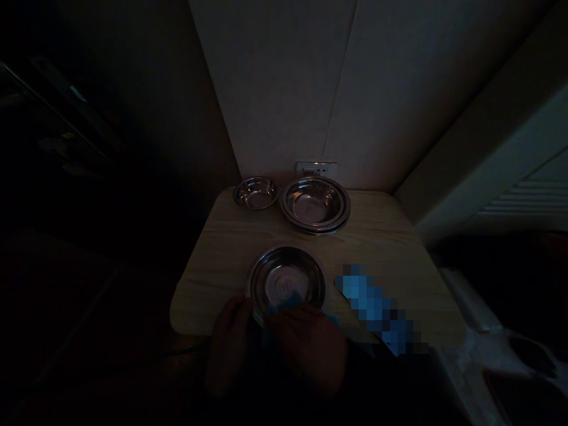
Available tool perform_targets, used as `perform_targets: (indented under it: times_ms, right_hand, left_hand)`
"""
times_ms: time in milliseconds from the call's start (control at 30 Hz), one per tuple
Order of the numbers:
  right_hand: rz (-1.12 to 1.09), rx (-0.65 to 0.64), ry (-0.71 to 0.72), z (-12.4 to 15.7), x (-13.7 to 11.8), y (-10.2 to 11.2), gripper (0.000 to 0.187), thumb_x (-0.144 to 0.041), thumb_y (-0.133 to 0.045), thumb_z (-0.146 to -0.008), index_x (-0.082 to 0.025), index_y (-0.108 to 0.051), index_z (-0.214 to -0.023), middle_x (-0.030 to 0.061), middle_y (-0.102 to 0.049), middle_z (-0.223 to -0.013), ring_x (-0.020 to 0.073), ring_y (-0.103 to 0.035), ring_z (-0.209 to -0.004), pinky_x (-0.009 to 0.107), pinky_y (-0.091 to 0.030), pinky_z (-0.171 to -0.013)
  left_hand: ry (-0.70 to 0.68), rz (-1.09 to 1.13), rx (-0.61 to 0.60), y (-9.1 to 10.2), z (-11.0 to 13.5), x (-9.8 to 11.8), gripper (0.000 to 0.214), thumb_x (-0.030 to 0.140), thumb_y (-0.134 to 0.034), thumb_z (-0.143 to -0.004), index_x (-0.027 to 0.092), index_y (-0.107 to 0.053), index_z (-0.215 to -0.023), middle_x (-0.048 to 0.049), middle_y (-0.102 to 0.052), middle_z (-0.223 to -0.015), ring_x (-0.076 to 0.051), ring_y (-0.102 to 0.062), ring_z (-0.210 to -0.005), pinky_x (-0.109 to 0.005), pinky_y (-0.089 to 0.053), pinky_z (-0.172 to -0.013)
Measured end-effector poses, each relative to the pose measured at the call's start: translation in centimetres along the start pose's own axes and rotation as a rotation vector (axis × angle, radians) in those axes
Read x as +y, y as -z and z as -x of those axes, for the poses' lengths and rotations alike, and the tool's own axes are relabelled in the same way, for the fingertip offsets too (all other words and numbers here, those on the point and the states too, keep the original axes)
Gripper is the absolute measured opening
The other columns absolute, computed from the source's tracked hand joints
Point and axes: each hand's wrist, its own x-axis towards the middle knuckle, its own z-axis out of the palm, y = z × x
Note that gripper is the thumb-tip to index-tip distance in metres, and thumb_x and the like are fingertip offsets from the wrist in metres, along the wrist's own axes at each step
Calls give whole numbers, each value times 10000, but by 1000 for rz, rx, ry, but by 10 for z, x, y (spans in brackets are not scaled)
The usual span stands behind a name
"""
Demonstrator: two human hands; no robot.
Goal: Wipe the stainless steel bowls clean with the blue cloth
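Observation:
A round stainless steel basin [286, 260] rests on the light wooden table near its front edge. My left hand [228, 340] is closed on the basin's near left rim, its fingers dim in the low light. Inside the basin's near side, my right hand [308, 343] presses a blue cloth [290, 300] against the metal. The cloth's edges show past the fingers, and the rest is hidden under the hand.
Behind stand a stack of steel basins [315, 222] and a smaller steel bowl [256, 201], near a wall socket [316, 170]. A flat object with a lit blue, pixelated face [373, 307] lies right on the table [208, 266]. White furniture [470, 302] stands at the right.

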Motion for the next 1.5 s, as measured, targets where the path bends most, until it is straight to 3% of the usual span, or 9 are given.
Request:
perform_targets:
  times_ms: [200, 400, 667, 967, 1267, 1500]
  right_hand:
    - [-53, -84, 34, 5, 7, 12, 195, -159, -495, -863, -159, -587, -1035, 52, -697, -895, 189, -624, -825, 334, -449, -733]
    - [-38, 47, 23, -10, -4, -6, 185, -165, -466, -884, -169, -578, -1031, 46, -695, -905, 178, -619, -811, 316, -448, -708]
    - [-24, 55, 119, 18, 16, 13, 151, -151, -455, -888, -175, -579, -970, 26, -690, -796, 154, -606, -753, 305, -426, -719]
    - [22, 180, 15, -5, -8, -16, 123, -171, -482, -881, -177, -590, -940, 18, -682, -782, 157, -597, -711, 304, -421, -640]
    - [20, 139, 170, 27, 21, 12, 145, -162, -446, -914, -163, -582, -962, 25, -685, -797, 141, -598, -760, 298, -426, -732]
    - [-18, 173, 69, 8, -4, -9, 171, -167, -432, -916, -168, -602, -935, 25, -680, -774, 141, -594, -723, 285, -436, -680]
  left_hand:
    - [-18, -29, -32, -2, -4, -1, 307, 494, -490, -749, 198, -563, -789, 0, -624, -734, -180, -557, -702, -285, -431, -652]
    - [-97, -127, -34, 2, -5, -4, 280, 464, -473, -750, 199, -562, -773, -4, -620, -758, -185, -560, -743, -294, -424, -708]
    - [7, -22, -72, -1, -9, -4, 352, 529, -489, -753, 192, -570, -815, -7, -635, -780, -184, -571, -743, -287, -435, -674]
    - [-80, -119, -47, 1, -6, 3, 311, 491, -502, -730, 188, -571, -745, 1, -611, -702, -173, -555, -699, -277, -430, -667]
    - [-11, -40, -56, 1, -16, 4, 370, 529, -537, -686, 174, -586, -779, -23, -648, -754, -178, -577, -687, -271, -452, -613]
    - [-70, -60, -34, -1, -15, -1, 358, 530, -535, -704, 179, -576, -765, -11, -633, -700, -169, -564, -657, -267, -446, -606]
